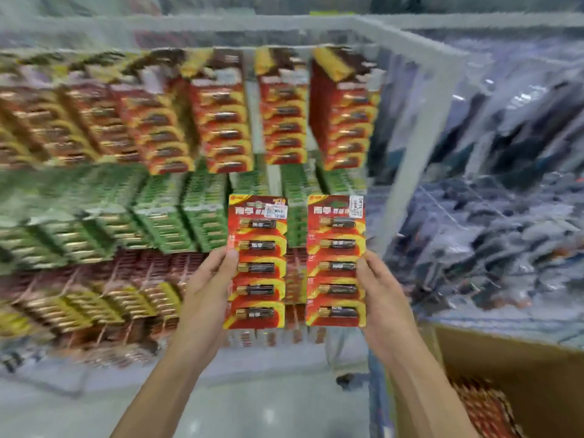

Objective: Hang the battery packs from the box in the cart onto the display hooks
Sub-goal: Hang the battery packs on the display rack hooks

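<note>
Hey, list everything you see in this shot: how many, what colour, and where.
Left red-and-yellow battery pack: one, held upright, centre.
Right red-and-yellow battery pack: one, held upright beside it.
Hanging red battery packs: many, top row.
Hanging green battery packs: many, middle row.
Lower hanging packs: many, red and yellow, blurred, bottom row.
White display frame: one, around the rows.
Clear-bagged goods: many, dark, right.
Brown cardboard box: one, lower right, red packs inside.
Left hand: fingers grip the left pack's edge.
Right hand: fingers grip the right pack's edge.
</note>
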